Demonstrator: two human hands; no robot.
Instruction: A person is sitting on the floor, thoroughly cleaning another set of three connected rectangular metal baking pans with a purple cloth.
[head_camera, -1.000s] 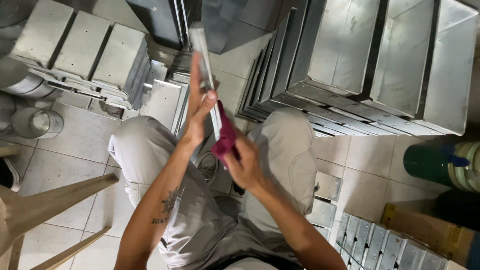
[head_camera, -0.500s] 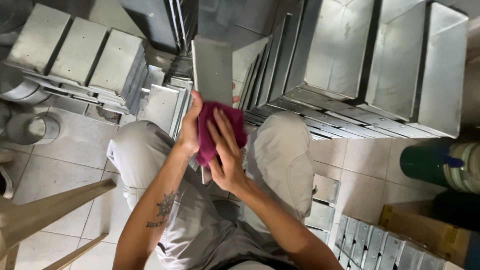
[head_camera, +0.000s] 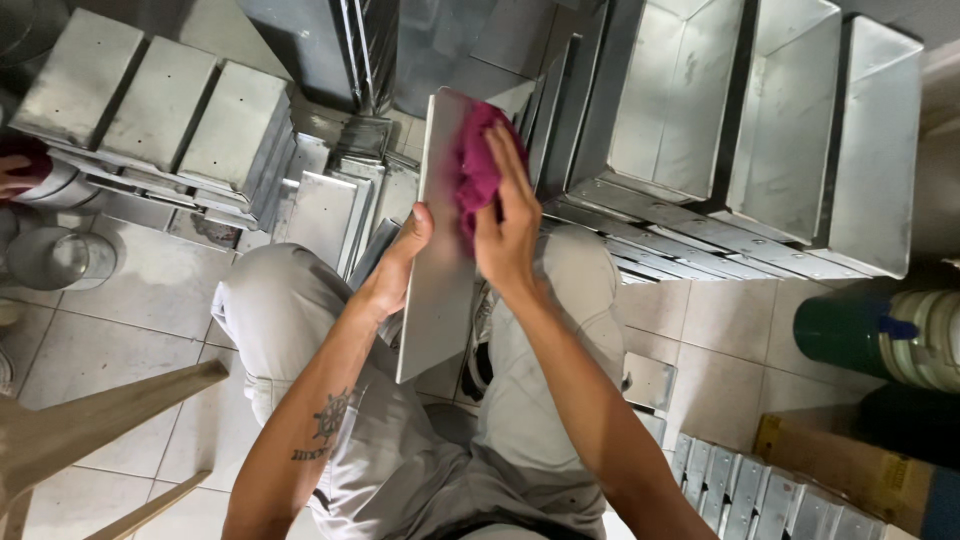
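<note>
Tiled floor (head_camera: 150, 300); metal lid (head_camera: 440, 260) upright, lengthwise away.

Metal lid (head_camera: 440, 270) between knees; cloth (head_camera: 478, 165) on it; pan stacks (head_camera: 150, 110) left, pans (head_camera: 760, 120) right.

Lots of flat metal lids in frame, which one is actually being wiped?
The flat grey metal lid held upright over the lap: left hand grips its edge, right hand presses a magenta cloth on its face. The other lids lie stacked on the floor, untouched.
</note>
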